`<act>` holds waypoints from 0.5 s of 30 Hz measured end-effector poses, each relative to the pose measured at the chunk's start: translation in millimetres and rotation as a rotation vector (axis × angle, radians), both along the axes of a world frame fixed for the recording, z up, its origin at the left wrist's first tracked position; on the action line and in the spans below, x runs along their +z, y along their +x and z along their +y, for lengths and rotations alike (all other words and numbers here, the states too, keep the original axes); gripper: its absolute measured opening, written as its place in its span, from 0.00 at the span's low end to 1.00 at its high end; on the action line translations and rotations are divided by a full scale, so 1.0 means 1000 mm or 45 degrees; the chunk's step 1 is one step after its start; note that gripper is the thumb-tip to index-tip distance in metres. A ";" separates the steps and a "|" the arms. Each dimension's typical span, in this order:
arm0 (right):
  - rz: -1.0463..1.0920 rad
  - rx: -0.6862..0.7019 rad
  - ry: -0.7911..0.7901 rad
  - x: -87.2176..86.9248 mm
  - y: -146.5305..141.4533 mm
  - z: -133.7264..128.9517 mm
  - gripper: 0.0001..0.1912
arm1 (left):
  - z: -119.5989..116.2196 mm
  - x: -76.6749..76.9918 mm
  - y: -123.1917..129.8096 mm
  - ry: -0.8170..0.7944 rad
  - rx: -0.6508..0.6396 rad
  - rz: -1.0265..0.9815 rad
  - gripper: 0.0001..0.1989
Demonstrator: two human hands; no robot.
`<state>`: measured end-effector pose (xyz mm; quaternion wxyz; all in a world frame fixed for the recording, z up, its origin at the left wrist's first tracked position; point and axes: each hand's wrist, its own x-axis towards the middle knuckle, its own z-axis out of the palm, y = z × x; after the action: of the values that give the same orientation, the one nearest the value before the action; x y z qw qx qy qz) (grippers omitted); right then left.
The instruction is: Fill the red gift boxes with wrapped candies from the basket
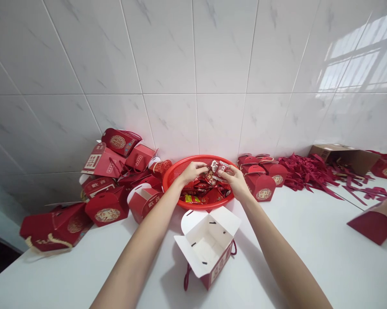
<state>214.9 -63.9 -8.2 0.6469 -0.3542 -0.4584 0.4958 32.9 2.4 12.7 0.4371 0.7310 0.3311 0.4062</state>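
Observation:
Over the red plastic basket (168, 177), my right hand (236, 182) pinches a small red-and-white wrapped candy (217, 167) between thumb and fingers. My left hand (193, 172) is at the basket's left side, thumb and fingertips pressed together close to that candy. Whatever its fingertips hold, if anything, is too small to make out. Several red-wrapped candies (212, 195) lie in the basket, one with a yellow-green label (192, 199). Between my forearms stands a red gift box (207, 280) with its flaps up, a white inside with nothing in it, and dark red cord handles.
Piled red gift boxes (106, 210) stand at the left, and more closed boxes (260, 186) sit right of the basket. Farther right lie dark red ribbons (304, 171), an open cardboard carton (357, 159) and another box (373, 223). A tiled wall (219, 124) backs the white table (296, 240).

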 end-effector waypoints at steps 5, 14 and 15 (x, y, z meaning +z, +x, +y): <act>0.106 -0.046 0.008 -0.002 0.001 0.003 0.23 | 0.004 -0.002 0.001 0.002 0.050 0.028 0.25; 0.087 -0.122 0.086 -0.005 0.002 0.005 0.19 | -0.003 -0.003 -0.003 -0.025 -0.048 0.306 0.17; 0.082 -0.119 0.100 -0.005 0.002 0.005 0.18 | -0.003 -0.004 -0.003 -0.038 -0.065 0.357 0.15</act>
<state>216.7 -59.3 -13.0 0.6971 -0.3337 -0.4395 0.4578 29.5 -0.9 9.1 0.4074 0.7822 0.3763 0.2839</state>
